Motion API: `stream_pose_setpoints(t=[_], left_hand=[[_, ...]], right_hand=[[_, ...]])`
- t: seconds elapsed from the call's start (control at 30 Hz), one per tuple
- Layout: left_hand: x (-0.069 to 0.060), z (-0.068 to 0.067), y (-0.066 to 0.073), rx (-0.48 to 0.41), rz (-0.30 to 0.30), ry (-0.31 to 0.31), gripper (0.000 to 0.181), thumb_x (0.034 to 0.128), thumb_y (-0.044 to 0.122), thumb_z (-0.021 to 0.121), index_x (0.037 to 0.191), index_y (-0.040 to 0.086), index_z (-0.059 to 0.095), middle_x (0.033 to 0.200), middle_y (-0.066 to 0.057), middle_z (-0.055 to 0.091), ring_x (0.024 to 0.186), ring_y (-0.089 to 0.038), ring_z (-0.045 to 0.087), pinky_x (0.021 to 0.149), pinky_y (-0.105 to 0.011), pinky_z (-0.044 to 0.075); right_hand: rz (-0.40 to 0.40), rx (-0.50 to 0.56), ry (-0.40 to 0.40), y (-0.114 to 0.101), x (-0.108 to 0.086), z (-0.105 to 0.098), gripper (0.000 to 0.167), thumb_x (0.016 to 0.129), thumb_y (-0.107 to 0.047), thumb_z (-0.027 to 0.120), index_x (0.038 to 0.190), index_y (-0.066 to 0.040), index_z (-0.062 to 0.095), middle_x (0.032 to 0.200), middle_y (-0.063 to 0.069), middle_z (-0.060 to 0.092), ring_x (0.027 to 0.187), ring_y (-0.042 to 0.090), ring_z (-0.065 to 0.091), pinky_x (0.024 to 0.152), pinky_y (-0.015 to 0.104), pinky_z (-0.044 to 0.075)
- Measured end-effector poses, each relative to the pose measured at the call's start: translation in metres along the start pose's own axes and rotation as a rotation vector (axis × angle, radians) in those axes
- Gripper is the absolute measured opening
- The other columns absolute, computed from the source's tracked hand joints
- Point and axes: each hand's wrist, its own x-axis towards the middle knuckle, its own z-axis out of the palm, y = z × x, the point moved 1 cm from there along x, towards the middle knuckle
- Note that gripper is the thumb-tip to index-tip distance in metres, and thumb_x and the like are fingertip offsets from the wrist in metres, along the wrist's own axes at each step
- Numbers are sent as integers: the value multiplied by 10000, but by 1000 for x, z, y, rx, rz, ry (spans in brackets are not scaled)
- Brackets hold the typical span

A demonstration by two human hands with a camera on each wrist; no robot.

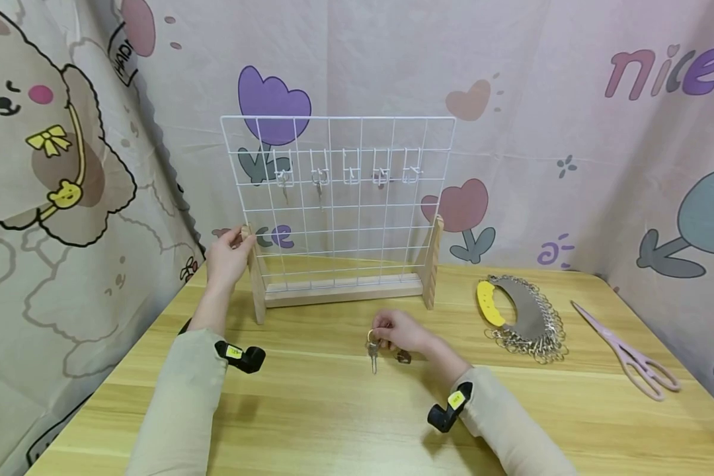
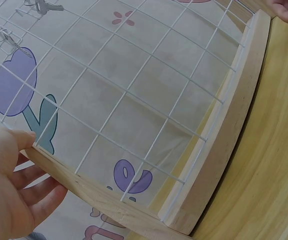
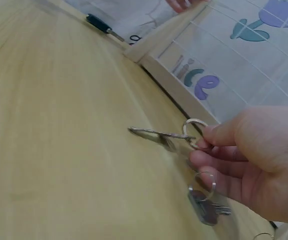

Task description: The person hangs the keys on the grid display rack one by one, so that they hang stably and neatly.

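Note:
A white wire grid rack (image 1: 345, 225) stands upright in a wooden base (image 1: 345, 294). My left hand (image 1: 229, 258) grips the top of the left wooden post (image 2: 59, 170), thumb in front and fingers behind. Low over the table, right of centre, my right hand (image 1: 401, 330) pinches a key ring (image 3: 190, 131) between thumb and fingers. A silver key (image 1: 373, 357) hangs from that ring. Below the curled fingers is a second, dark-headed key (image 3: 204, 207) on its own ring; whether it is held or lies on the table I cannot tell. Keys (image 1: 319, 182) hang from some white rack hooks (image 1: 351, 173).
To the right lies a grey curved plate (image 1: 526, 311) with a yellow grip and several metal rings along its edge. Pink scissors (image 1: 627, 354) lie farther right. A dark-green-handled tool (image 3: 98, 22) lies near the post's foot. Printed cloth (image 1: 541, 132) hangs behind the table.

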Motion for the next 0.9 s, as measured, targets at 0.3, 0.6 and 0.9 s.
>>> stream_pose_setpoints(t=[0.3, 0.6, 0.9], left_hand=[[1, 0, 2, 1, 3, 6, 565, 958, 346, 485, 1427, 60, 352, 1374, -190, 435, 1269, -322, 392, 1016, -425, 353], [1, 0, 2, -4, -8, 4, 553, 960, 330, 487, 1426, 63, 355, 1376, -188, 433, 1270, -318, 389, 1016, -424, 353], [0, 1, 1, -9, -6, -2, 556, 963, 334, 477, 1428, 58, 346, 1375, -197, 431, 1269, -325, 389, 1015, -430, 353]], right_hand=[[-87, -19, 50, -26, 6, -31, 50, 919, -11, 539, 894, 26, 560, 749, 79, 586, 635, 276, 618, 557, 438, 529], [-132, -40, 155, -69, 14, -60, 51, 921, -15, 540, 905, 24, 569, 764, 103, 597, 655, 286, 616, 536, 330, 530], [-195, 46, 281, -111, 28, -76, 79, 922, -20, 545, 944, 55, 557, 792, 158, 623, 622, 165, 609, 566, 312, 535]])
